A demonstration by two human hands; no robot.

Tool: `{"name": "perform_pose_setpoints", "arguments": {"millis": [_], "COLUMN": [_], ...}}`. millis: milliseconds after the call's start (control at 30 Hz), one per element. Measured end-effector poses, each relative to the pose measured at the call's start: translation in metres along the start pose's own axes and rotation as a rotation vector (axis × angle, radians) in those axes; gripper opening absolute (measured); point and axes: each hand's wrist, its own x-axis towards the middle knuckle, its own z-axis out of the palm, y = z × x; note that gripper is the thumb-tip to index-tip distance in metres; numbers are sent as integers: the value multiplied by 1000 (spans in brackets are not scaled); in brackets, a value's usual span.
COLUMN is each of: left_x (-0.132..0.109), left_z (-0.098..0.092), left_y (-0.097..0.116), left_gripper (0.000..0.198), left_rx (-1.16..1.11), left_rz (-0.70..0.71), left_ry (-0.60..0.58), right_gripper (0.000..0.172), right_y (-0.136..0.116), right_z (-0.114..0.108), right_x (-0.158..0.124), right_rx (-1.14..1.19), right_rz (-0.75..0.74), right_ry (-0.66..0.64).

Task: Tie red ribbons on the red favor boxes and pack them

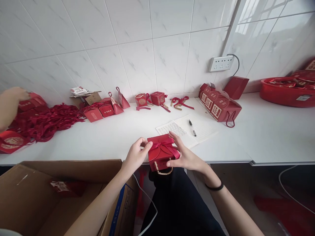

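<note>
Bow-dressing step, apparently. Left hand (135,156) fingers pinch red gift box (159,156) corner; right hand (185,158) fingers grip side. Next likely calls for levelling ribbon bow (164,144).

I see a white worktop (258,137): a heap of red ribbons (46,121) at its left end, small red boxes (98,111) along the back edge, paper (172,128) with a pen (192,127) mid-front, and a red basin (285,93) at the far right.

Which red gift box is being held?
The ribbon-tied red box at the front edge of the counter, gripped between the left hand and right hand; the other boxes sit back by the wall.
</note>
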Motion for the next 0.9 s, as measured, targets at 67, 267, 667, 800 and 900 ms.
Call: {"name": "perform_pose_setpoints", "arguments": {"millis": [67,267,667,800,900], "left_x": [0,-21,-60,-62,-67], "left_z": [-1,-6,-14,-20,-14], "left_y": [2,22,56,58,61], "left_gripper": [28,14,12,18,18], "left_rx": [4,158,165,133,184], "left_rz": [36,365,703,609,699], "left_ry": [50,262,295,284,255], "right_gripper": [99,89,83,81,81], "right_y": [3,2,-28,-34,-35], "right_z": [7,28,33,31,32], "right_x": [1,-2,-17,-22,-24], "right_rx": [-16,-237,-460,-479,-505], "right_rz": [-19,-254,-518,-524,-537], "right_ry": [-2,301,662,708,733]}}
